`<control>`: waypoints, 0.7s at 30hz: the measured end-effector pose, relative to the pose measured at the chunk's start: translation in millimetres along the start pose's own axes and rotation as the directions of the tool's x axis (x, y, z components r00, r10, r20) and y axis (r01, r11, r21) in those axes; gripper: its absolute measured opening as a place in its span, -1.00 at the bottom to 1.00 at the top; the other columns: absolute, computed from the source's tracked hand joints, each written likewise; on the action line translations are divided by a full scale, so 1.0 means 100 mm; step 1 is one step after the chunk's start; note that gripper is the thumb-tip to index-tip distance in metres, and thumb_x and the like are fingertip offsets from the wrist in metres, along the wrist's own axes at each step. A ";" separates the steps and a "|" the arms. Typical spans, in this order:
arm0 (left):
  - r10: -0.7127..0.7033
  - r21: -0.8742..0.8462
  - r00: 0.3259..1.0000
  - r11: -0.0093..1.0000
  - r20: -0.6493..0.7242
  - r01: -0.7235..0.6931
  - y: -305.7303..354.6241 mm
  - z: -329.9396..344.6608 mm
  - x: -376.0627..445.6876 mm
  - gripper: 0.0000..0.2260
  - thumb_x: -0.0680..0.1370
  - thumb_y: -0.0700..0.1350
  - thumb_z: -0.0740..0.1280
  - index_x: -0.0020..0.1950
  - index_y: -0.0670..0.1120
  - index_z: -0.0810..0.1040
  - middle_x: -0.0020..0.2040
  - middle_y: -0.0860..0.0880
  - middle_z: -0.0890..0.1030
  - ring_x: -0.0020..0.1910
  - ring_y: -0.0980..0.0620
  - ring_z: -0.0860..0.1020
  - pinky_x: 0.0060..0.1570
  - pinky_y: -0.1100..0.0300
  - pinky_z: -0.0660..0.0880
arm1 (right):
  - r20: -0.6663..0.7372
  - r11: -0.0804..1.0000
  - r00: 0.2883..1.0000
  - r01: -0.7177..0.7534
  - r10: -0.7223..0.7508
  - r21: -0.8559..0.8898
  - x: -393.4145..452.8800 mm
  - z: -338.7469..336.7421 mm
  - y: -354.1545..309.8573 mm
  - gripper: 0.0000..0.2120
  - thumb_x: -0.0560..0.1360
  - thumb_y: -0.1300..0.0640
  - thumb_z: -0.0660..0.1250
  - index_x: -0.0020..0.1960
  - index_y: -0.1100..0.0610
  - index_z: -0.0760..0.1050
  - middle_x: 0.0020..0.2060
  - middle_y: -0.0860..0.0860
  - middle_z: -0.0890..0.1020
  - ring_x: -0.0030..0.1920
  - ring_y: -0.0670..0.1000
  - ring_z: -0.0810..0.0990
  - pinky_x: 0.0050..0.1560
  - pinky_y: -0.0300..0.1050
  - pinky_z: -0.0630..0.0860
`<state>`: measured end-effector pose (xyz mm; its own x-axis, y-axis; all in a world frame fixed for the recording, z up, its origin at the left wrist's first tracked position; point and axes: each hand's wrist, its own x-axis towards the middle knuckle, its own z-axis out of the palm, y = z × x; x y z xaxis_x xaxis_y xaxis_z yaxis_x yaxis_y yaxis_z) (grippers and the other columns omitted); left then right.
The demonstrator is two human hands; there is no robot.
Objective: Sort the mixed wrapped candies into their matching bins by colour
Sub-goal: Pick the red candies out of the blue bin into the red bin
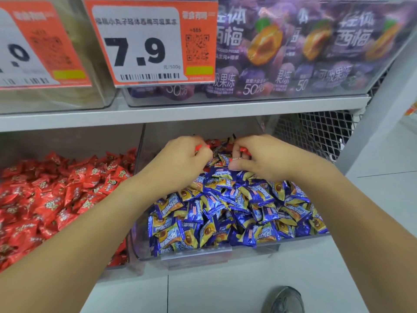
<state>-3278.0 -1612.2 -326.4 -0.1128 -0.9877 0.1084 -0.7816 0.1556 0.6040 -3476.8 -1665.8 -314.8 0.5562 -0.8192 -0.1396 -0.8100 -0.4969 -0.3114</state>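
Observation:
A clear bin (203,253) on the lower shelf is heaped with blue-and-yellow wrapped candies (237,211), with some red wrapped candies (216,143) mixed in at the back. To its left a second bin holds only red candies (52,199). My left hand (180,159) reaches into the back of the blue bin with fingers curled round a red candy (199,147). Beside it my right hand (259,157) pinches another red candy (243,150) over the same spot. Both hands hide the candies beneath them.
The upper shelf (180,109) carries clear bins of purple jelly pouches (293,53) with orange price tags (149,41) in front. A wire mesh panel (316,134) stands right of the blue bin. A grey shoe (286,299) rests on the pale tiled floor below.

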 end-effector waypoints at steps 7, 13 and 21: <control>-0.032 0.016 0.999 0.999 -0.015 0.032 0.07 -0.04 0.09 -0.69 0.61 0.15 0.20 -0.15 -0.05 0.53 -0.30 0.01 0.62 -0.36 0.10 0.56 -0.28 0.22 0.47 | -0.270 0.980 0.962 0.024 0.031 0.198 -0.07 -0.06 0.16 -0.74 0.60 -0.10 0.26 -0.02 0.11 0.47 -0.28 -0.05 0.55 -0.28 -0.07 0.49 -0.26 -0.26 0.37; -0.010 -0.041 0.999 0.999 0.053 0.012 0.02 -0.05 0.23 -0.83 0.64 -0.08 0.23 0.11 0.03 0.62 -0.13 0.05 0.63 -0.26 0.15 0.55 -0.37 0.43 0.36 | -0.259 0.907 0.960 0.014 0.105 0.420 -0.01 -0.01 0.25 -0.93 0.66 0.10 0.18 0.10 0.07 0.41 -0.16 -0.06 0.61 -0.25 -0.21 0.54 -0.15 -0.28 0.45; -0.037 0.282 0.939 0.957 0.342 -0.065 -0.02 -0.07 0.29 -0.62 0.49 0.25 0.34 0.24 0.13 0.55 -0.28 0.15 0.42 -0.36 0.25 0.39 -0.43 0.40 0.22 | -0.014 0.989 0.992 -0.121 0.123 0.089 0.14 0.09 0.26 -0.51 0.50 -0.28 0.31 0.36 -0.12 0.45 0.28 -0.04 0.56 0.24 0.02 0.53 0.22 -0.13 0.45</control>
<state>-3275.4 -1640.8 -318.5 -0.2871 -0.9388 -0.1904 -0.9138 0.2088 0.3484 -3488.1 -1687.3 -333.0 0.4496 -0.8782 -0.1632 -0.8516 -0.3663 -0.3749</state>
